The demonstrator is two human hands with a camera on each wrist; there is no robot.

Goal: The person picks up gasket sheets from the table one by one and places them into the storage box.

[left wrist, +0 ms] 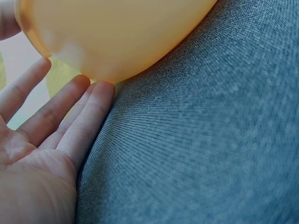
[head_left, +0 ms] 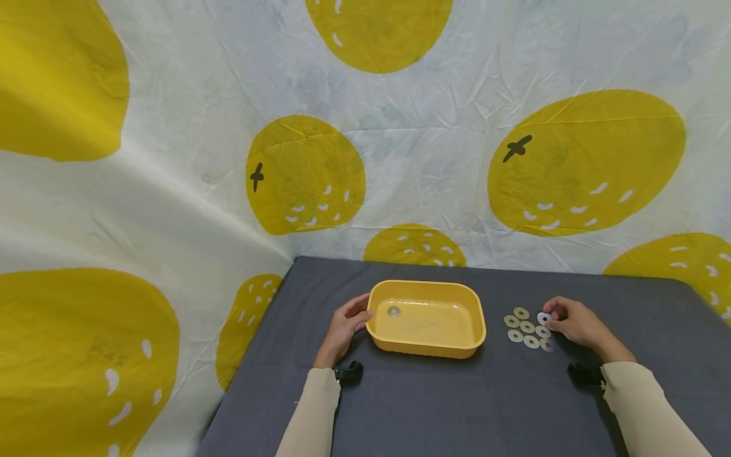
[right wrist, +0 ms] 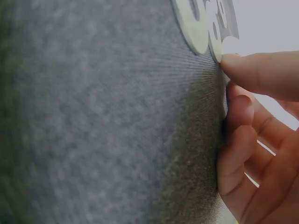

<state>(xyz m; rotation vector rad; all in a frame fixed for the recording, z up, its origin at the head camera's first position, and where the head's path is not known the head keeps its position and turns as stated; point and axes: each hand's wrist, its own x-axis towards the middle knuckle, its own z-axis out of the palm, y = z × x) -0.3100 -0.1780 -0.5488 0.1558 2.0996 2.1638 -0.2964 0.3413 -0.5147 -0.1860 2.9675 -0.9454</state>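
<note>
Since the flat, silvery metal ring (head_left: 540, 315) should be light and slick, our right grip (head_left: 578, 322) sensibly pinches its edge beside similar rings (head_left: 522, 329); our left grip (head_left: 344, 327) holds the yellow plastic tray (head_left: 428, 350).

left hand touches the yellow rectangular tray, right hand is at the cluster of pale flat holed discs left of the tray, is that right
Not quite: the head view shows the cluster of pale flat holed discs right of the yellow rectangular tray, not left. The left hand does touch the tray, and the right hand is at the cluster.
</note>
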